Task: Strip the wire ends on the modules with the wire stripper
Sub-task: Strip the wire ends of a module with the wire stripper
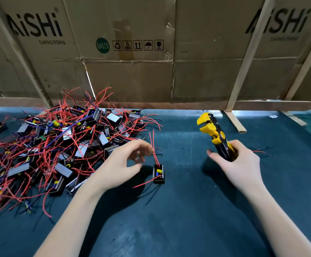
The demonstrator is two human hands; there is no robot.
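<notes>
We have one module [158, 173] standing alone on the mat [188, 210], its red wires [153, 147] pinched in our left hand [125, 164]. Our right hand [238, 164] grips the wire stripper [215, 135], raised clear. The pile of modules [62, 145] looks mostly unstripped.

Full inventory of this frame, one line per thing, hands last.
module pile: many, black with red wires, left on table
single module: one, black, red wires, centre, hanging from left fingers
wire stripper: one, yellow-black, upright in right hand
table: one, dark teal mat
cardboard wall: brown, printed AiSHi, behind table
wooden struts: pale, leaning at right
left hand: pinches the single module's red wires
right hand: grips stripper handles
</notes>
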